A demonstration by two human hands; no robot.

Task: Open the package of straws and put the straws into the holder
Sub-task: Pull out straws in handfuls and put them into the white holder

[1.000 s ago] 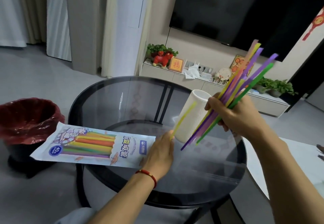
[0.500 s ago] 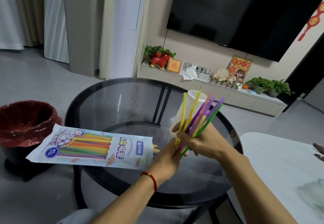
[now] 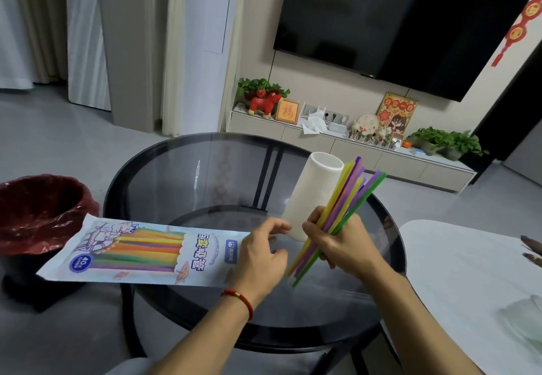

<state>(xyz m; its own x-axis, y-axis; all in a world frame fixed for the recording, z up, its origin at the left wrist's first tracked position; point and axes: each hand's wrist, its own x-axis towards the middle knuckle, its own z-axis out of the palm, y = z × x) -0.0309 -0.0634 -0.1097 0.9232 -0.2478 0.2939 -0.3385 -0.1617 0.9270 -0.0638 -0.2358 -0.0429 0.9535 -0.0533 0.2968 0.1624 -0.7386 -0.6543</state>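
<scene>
A bundle of coloured straws [image 3: 349, 195] is gripped in my right hand [image 3: 340, 239], slanting up to the right beside the white ribbed holder [image 3: 313, 195]. The holder stands on the round dark glass table [image 3: 181, 175], just behind both hands. The straw package [image 3: 140, 251] lies flat across the table's left edge and overhangs it, with more straws showing inside. My left hand [image 3: 261, 254] rests at the package's right end, fingers loosely curled and apart, holding nothing that I can see.
A bin with a red liner [image 3: 41, 213] stands on the floor at the left, under the package's overhang. A white table [image 3: 475, 275] sits at the right. A TV cabinet [image 3: 352, 145] with plants and ornaments runs along the far wall.
My right hand brought the bundle down from high on the right to just right of the holder. My left hand passed its yellow straw into the bundle and drew back to the package.
</scene>
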